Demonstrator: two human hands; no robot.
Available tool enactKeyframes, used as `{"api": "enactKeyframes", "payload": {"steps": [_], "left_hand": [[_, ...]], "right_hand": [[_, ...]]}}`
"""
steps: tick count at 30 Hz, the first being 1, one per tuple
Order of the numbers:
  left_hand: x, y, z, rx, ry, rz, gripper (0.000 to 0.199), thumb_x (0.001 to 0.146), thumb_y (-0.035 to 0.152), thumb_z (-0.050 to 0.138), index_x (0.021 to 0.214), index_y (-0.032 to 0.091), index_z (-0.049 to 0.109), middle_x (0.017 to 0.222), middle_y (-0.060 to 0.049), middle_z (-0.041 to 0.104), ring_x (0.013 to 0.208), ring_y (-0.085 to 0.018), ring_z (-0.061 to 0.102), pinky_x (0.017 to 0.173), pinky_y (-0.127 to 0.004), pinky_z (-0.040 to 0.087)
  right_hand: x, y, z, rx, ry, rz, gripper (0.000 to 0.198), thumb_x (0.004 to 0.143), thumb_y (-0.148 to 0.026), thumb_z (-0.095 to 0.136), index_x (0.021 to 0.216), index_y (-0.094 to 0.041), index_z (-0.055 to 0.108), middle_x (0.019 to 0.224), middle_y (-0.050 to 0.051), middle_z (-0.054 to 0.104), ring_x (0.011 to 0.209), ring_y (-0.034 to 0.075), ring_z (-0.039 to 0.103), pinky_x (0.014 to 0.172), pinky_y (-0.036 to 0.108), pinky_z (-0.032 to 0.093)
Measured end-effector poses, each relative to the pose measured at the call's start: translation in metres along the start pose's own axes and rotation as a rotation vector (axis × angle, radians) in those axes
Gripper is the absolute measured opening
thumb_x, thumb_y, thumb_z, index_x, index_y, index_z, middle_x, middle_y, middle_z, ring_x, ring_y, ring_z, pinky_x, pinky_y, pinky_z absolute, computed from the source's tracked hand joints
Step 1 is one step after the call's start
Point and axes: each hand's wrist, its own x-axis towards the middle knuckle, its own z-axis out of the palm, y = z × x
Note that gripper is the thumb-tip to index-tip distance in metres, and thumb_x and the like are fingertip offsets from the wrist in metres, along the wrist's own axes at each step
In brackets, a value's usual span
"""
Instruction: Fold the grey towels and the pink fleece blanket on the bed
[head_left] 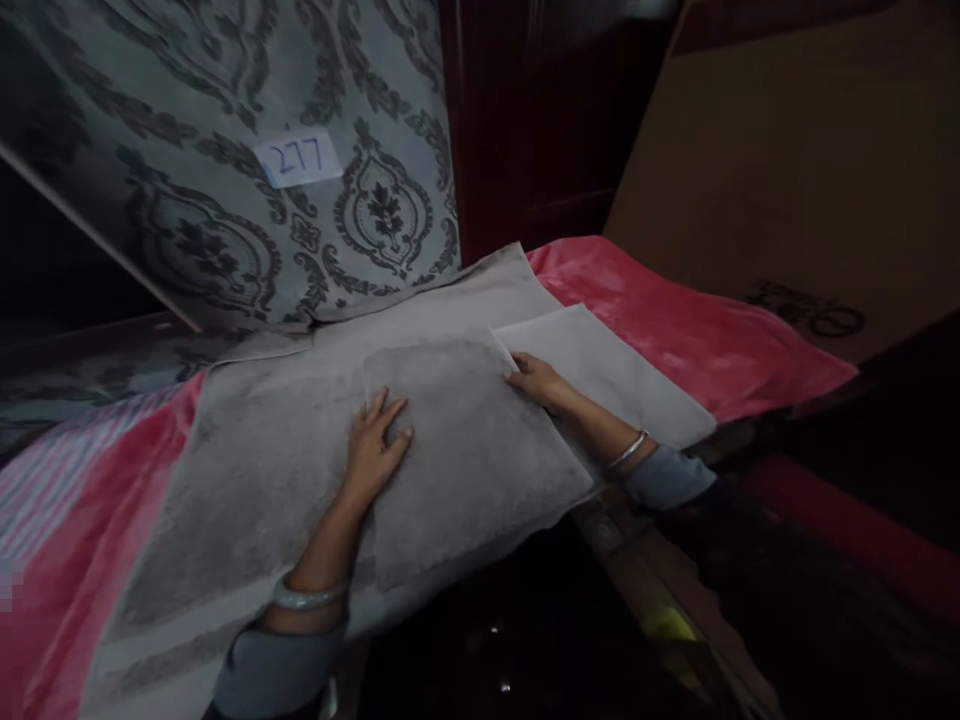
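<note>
Patterned wall [382,205] stands beyond the grip, with a paper label [298,158] reading 277 stuck to it; a cardboard box [750,160] rises dimly to the far right. Below, a large grey cover [247,490] lies over a red blanket [622,290] that shows on both sides. On that cover, between the two hands, sits the grey cloth [457,450], flat. Thumb and fingers of the right hand [538,382] are closed on its right edge near the far corner. From that pinch the edge slants toward the person and off to the right; the left edge runs nearly straight away from the person. Which side is longer, I can't tell. Left of the pinch, the left hand [375,445] rests open, fingers spread, by the left edge. Just right of the pinch, a white sheet [626,385] passes behind the right forearm.
</note>
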Motion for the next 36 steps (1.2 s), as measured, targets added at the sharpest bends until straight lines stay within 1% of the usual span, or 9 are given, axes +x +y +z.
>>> {"api": "enactKeyframes", "payload": {"steps": [5, 10, 15, 19, 21, 24, 28, 32, 36], "left_hand": [[0.003, 0.0, 0.0, 0.013, 0.014, 0.039, 0.05, 0.087, 0.044, 0.06, 0.132, 0.025, 0.062, 0.157, -0.011, 0.042, 0.144, -0.033, 0.041, 0.118, -0.059, 0.031], [0.003, 0.003, -0.002, 0.033, -0.004, 0.034, 0.053, 0.087, 0.045, 0.059, 0.135, 0.024, 0.06, 0.159, -0.011, 0.038, 0.146, -0.034, 0.036, 0.119, -0.059, 0.029], [0.001, 0.004, 0.001, 0.089, -0.028, 0.034, 0.053, 0.089, 0.044, 0.055, 0.137, 0.024, 0.058, 0.161, -0.009, 0.036, 0.147, -0.032, 0.034, 0.122, -0.057, 0.024], [-0.003, 0.012, 0.0, 0.181, -0.055, -0.021, 0.052, 0.091, 0.041, 0.051, 0.139, 0.022, 0.058, 0.161, -0.01, 0.036, 0.149, -0.038, 0.028, 0.12, -0.061, 0.026], [-0.003, 0.021, -0.005, 0.236, -0.062, -0.056, 0.052, 0.092, 0.041, 0.05, 0.139, 0.021, 0.058, 0.16, -0.011, 0.037, 0.151, -0.041, 0.022, 0.118, -0.065, 0.025], [-0.001, 0.038, -0.016, 0.302, -0.041, 0.031, 0.052, 0.093, 0.04, 0.05, 0.142, 0.023, 0.055, 0.162, -0.01, 0.034, 0.153, -0.039, 0.016, 0.12, -0.066, 0.017], [-0.001, 0.049, -0.012, 0.304, -0.169, 0.173, 0.059, 0.093, 0.044, 0.053, 0.148, 0.023, 0.049, 0.163, -0.012, 0.032, 0.152, -0.036, 0.02, 0.121, -0.064, 0.016], [-0.008, 0.045, 0.004, 0.312, -0.279, 0.163, 0.064, 0.093, 0.049, 0.054, 0.151, 0.027, 0.043, 0.164, -0.012, 0.028, 0.153, -0.039, 0.016, 0.119, -0.068, 0.015], [-0.012, 0.041, 0.006, 0.315, -0.268, 0.175, 0.064, 0.094, 0.051, 0.052, 0.153, 0.03, 0.04, 0.165, -0.011, 0.025, 0.153, -0.039, 0.015, 0.118, -0.069, 0.016]], "right_hand": [[-0.015, -0.009, -0.008, -0.156, -0.01, -0.041, 0.059, 0.082, -0.014, 0.064, 0.14, -0.014, 0.054, 0.133, 0.01, 0.063, 0.12, 0.023, 0.058, 0.108, 0.034, 0.041], [-0.019, -0.019, -0.011, -0.381, -0.043, -0.026, 0.056, 0.09, -0.015, 0.06, 0.145, -0.015, 0.048, 0.134, 0.01, 0.063, 0.121, 0.023, 0.058, 0.104, 0.032, 0.043], [-0.034, -0.024, -0.008, -0.483, -0.031, 0.027, 0.056, 0.096, -0.022, 0.056, 0.149, -0.016, 0.041, 0.123, 0.014, 0.067, 0.114, 0.027, 0.062, 0.097, 0.035, 0.047], [-0.045, -0.031, -0.01, -0.641, -0.038, 0.071, 0.057, 0.099, -0.022, 0.048, 0.153, -0.016, 0.033, 0.117, 0.019, 0.068, 0.109, 0.031, 0.064, 0.093, 0.04, 0.048], [-0.046, -0.039, -0.008, -0.709, -0.003, -0.004, 0.056, 0.098, -0.017, 0.045, 0.153, -0.014, 0.035, 0.129, 0.022, 0.062, 0.118, 0.033, 0.059, 0.097, 0.043, 0.046], [-0.046, -0.054, 0.005, -0.752, -0.012, -0.284, 0.055, 0.098, -0.023, 0.049, 0.151, -0.01, 0.04, 0.154, 0.021, 0.039, 0.142, 0.033, 0.037, 0.113, 0.046, 0.034], [-0.047, -0.056, 0.034, -0.684, -0.266, -0.558, 0.065, 0.102, -0.045, 0.045, 0.157, -0.013, 0.032, 0.164, 0.014, 0.022, 0.152, 0.03, 0.016, 0.122, 0.049, 0.018], [-0.041, -0.04, 0.04, -0.692, -0.415, -0.582, 0.068, 0.103, -0.053, 0.041, 0.159, -0.017, 0.028, 0.165, 0.01, 0.019, 0.152, 0.028, 0.014, 0.122, 0.05, 0.016], [-0.016, -0.044, 0.031, -0.752, -0.356, -0.523, 0.064, 0.102, -0.052, 0.044, 0.157, -0.021, 0.035, 0.164, 0.012, 0.023, 0.151, 0.03, 0.019, 0.121, 0.054, 0.016]]}}
